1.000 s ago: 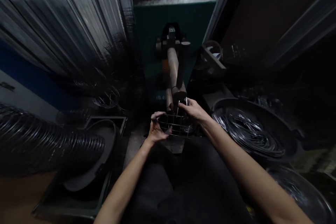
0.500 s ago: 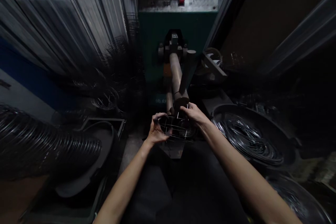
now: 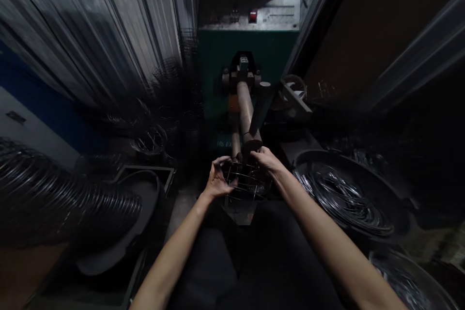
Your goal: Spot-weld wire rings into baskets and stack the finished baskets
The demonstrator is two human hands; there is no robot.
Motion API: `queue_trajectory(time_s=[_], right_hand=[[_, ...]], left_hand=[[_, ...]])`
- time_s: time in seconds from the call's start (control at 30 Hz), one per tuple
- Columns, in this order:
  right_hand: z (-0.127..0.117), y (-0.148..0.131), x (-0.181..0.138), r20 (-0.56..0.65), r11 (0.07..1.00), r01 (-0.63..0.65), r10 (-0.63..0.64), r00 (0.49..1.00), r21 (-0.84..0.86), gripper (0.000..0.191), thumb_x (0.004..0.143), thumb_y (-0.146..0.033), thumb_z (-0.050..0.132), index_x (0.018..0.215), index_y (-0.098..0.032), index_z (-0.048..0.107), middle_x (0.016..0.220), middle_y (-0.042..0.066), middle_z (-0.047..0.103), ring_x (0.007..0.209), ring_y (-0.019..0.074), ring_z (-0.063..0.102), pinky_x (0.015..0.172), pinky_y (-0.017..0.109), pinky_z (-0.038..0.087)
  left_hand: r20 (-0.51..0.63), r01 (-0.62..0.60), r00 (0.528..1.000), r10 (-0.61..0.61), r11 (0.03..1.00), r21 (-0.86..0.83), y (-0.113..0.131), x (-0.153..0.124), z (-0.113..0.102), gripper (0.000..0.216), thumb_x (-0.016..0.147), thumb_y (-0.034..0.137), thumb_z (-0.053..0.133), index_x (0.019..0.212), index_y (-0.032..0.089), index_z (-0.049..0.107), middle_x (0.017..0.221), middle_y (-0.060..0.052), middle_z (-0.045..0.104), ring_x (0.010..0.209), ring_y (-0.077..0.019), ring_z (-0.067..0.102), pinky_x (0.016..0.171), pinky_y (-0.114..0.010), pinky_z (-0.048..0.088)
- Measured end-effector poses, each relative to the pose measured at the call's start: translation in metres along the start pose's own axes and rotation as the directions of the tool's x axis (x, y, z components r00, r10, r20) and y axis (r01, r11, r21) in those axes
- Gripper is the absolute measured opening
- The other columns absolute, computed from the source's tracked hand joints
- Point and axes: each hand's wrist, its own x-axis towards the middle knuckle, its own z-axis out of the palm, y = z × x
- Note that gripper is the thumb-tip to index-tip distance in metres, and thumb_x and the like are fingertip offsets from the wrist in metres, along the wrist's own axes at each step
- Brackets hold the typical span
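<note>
A small round wire cage (image 3: 244,181) sits at the near end of a brown machine arm (image 3: 245,111) that sticks out of a green machine (image 3: 218,68). My left hand (image 3: 217,179) grips the cage's left rim with curled fingers. My right hand (image 3: 266,160) holds the cage's upper right edge, right under the arm's round tip. Both forearms reach in from the bottom of the view.
A dark basin of loose wire rings (image 3: 345,193) stands at the right, a second basin (image 3: 414,276) at the bottom right. A long stack of wire rings (image 3: 69,203) lies at the left over a dark tray (image 3: 145,174). More wire cages (image 3: 152,138) pile up behind it.
Both hands keep hold of the wire cage and have turned it slightly against the arm's tip. The view has tilted upward a little, so the machine sits lower in the picture.
</note>
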Motion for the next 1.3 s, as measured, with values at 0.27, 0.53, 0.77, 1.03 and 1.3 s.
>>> queue_trajectory(time_s=[0.27, 0.53, 0.77, 1.03, 1.3], right_hand=[[0.006, 0.004, 0.0, -0.059, 0.996, -0.031, 0.036, 0.998, 0.08, 0.033, 0.059, -0.036, 0.076, 0.07, -0.017, 0.051, 0.053, -0.004, 0.049, 0.04, 0.0061, 0.038, 0.037, 0.019, 0.027], [-0.005, -0.008, -0.009, -0.199, 0.967, -0.078, 0.128, 0.972, 0.243, 0.026, 0.073, -0.035, 0.067, 0.066, -0.016, 0.051, 0.051, -0.004, 0.047, 0.038, 0.0046, 0.034, 0.034, 0.017, 0.024], [0.001, -0.005, -0.011, -0.079, 0.987, -0.014, 0.027, 0.997, 0.162, 0.028, 0.064, -0.033, 0.071, 0.077, -0.017, 0.051, 0.05, -0.007, 0.046, 0.037, 0.0033, 0.034, 0.034, 0.014, 0.021], [0.011, 0.004, -0.002, -0.085, 0.995, 0.022, -0.013, 0.996, 0.102, 0.034, 0.064, -0.042, 0.07, 0.077, -0.019, 0.048, 0.047, -0.008, 0.043, 0.036, 0.006, 0.037, 0.033, 0.017, 0.024], [0.022, -0.003, 0.0, -0.151, 0.999, -0.039, 0.038, 0.988, 0.001, 0.016, 0.072, -0.027, 0.062, 0.08, -0.018, 0.051, 0.047, -0.007, 0.046, 0.039, 0.0081, 0.042, 0.039, 0.019, 0.034]], left_hand=[[0.03, -0.047, 0.999, 0.045, 0.998, 0.047, -0.001, 0.002, -0.004, 0.067, 0.065, 0.021, 0.066, 0.121, 0.02, 0.029, 0.105, -0.009, 0.049, 0.092, -0.0187, 0.058, 0.085, -0.041, 0.05], [0.094, -0.042, 0.995, 0.034, 0.995, 0.086, -0.006, 0.003, -0.007, 0.072, 0.065, 0.022, 0.065, 0.125, 0.021, 0.025, 0.112, -0.01, 0.046, 0.101, -0.0206, 0.056, 0.087, -0.041, 0.049], [0.028, -0.018, 0.999, 0.018, 1.0, 0.006, -0.001, -0.002, -0.007, 0.071, 0.067, 0.025, 0.063, 0.123, 0.021, 0.02, 0.1, -0.006, 0.051, 0.092, -0.0179, 0.057, 0.08, -0.037, 0.05], [0.008, -0.023, 1.0, 0.023, 1.0, 0.006, -0.003, 0.001, -0.018, 0.068, 0.067, 0.025, 0.062, 0.12, 0.021, 0.021, 0.098, -0.006, 0.052, 0.091, -0.0183, 0.057, 0.082, -0.039, 0.048], [0.015, 0.019, 1.0, -0.019, 0.998, 0.052, -0.007, 0.006, -0.028, 0.054, 0.064, 0.022, 0.065, 0.11, 0.018, 0.037, 0.099, -0.008, 0.051, 0.094, -0.0216, 0.055, 0.084, -0.04, 0.045]])
